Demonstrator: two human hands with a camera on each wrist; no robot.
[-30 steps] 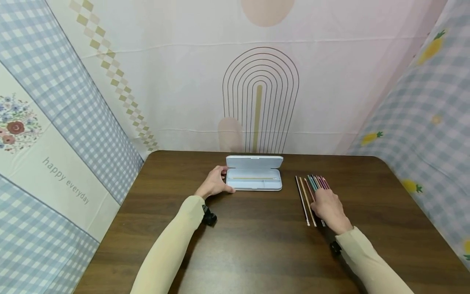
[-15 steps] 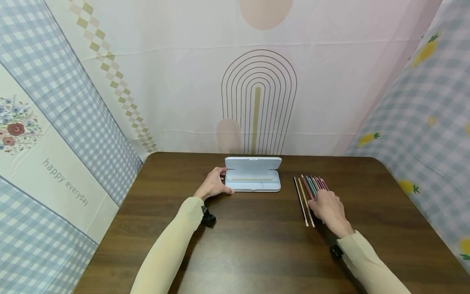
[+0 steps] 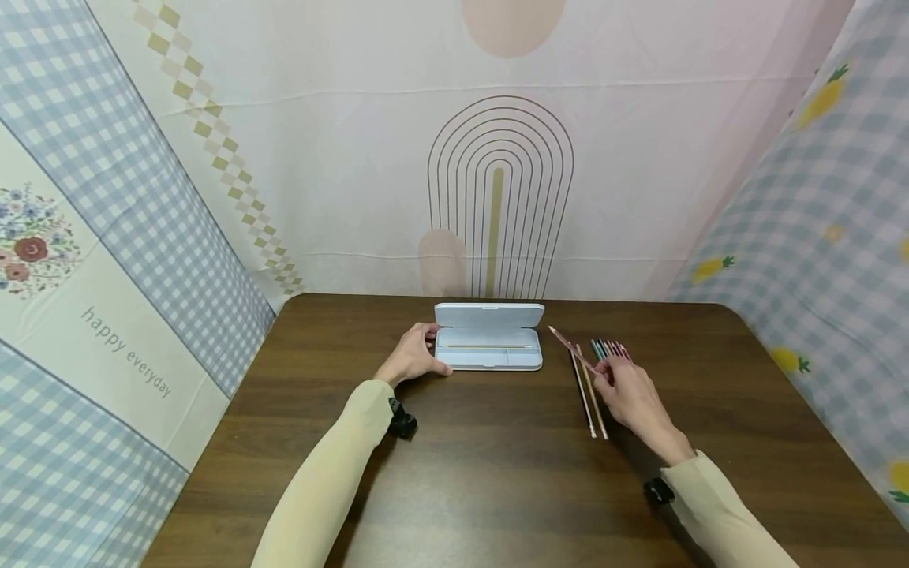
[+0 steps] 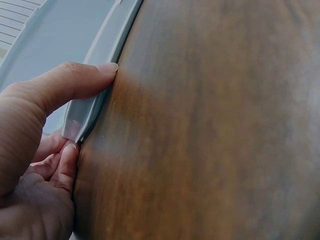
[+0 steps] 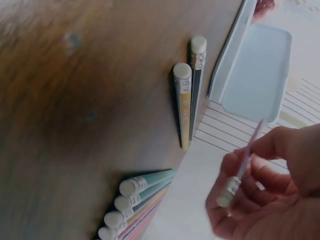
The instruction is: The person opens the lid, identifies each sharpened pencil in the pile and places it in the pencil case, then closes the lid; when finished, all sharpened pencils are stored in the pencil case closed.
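Right hand (image 3: 630, 394) lifts pink pencil (image 3: 568, 345)

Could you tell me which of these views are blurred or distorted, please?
Head view: sharp, but wide-angle bends the table edges. Left wrist view: left hand close and soft beside the pencil case. Right wrist view: right hand and pink pencil blurred; the pencils on the table clearer.

Probably a staged home desk corner: brown wooden table (image 3: 497, 473) enclosed by hung patterned cloths (image 3: 128, 260).
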